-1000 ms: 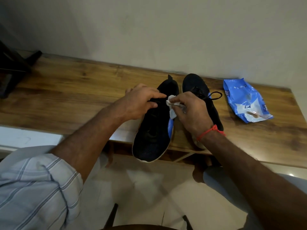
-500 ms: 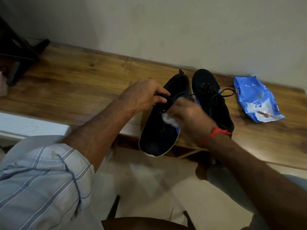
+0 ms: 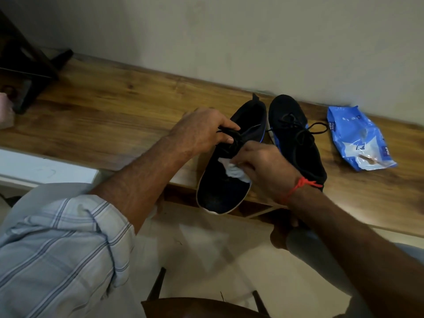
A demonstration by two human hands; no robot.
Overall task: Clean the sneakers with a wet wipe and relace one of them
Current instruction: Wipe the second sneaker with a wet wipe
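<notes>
So, wipe (image 3: 231,169) moved down onto the toe of the near shoe (image 3: 223,180) on the bench (image 3: 114,111) | left hand (image 3: 202,129) pinches laces (image 3: 231,136), right hand (image 3: 263,166) grips wipe | cleaning ongoing, relacing later

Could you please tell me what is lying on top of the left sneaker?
A white wet wipe held by the right hand, and bunched laces gripped by the left hand; the hands hide the sneaker's eyelets.

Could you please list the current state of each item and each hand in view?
Left sneaker: toe overhanging the shelf edge.
Right sneaker: on shelf, laced.
Wet wipe: crumpled, on left sneaker.
Wipes pack: lying flat.
Left hand: pinching laces.
Right hand: holding wipe.
</notes>
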